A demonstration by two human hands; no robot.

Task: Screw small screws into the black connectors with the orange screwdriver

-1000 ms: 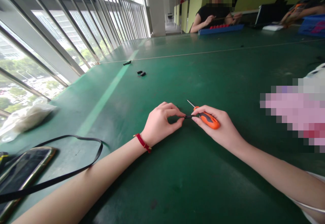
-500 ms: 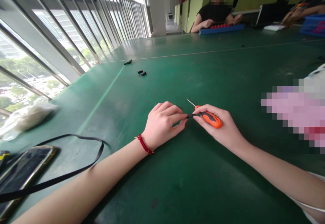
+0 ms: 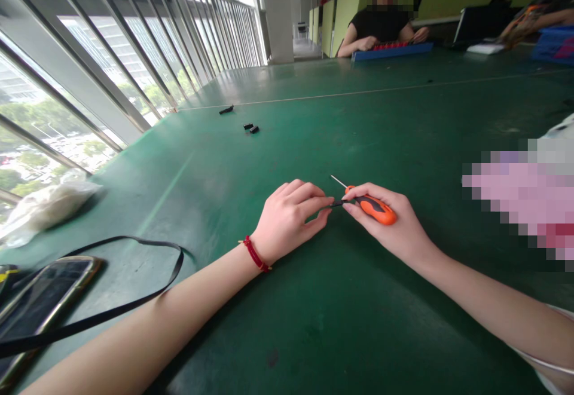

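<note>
A small black part [image 3: 339, 203] is pinched in the fingers [image 3: 319, 199] of the left hand [image 3: 287, 222], held up off the counter [image 3: 323, 329] within reach of the right hand [image 3: 385, 222]. An orange-handled screwdriver [image 3: 375, 210] is gripped there in closed fingers.

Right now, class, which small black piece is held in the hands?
The black piece between the left hand and right hand; the other three lie apart on the green mat.
</note>
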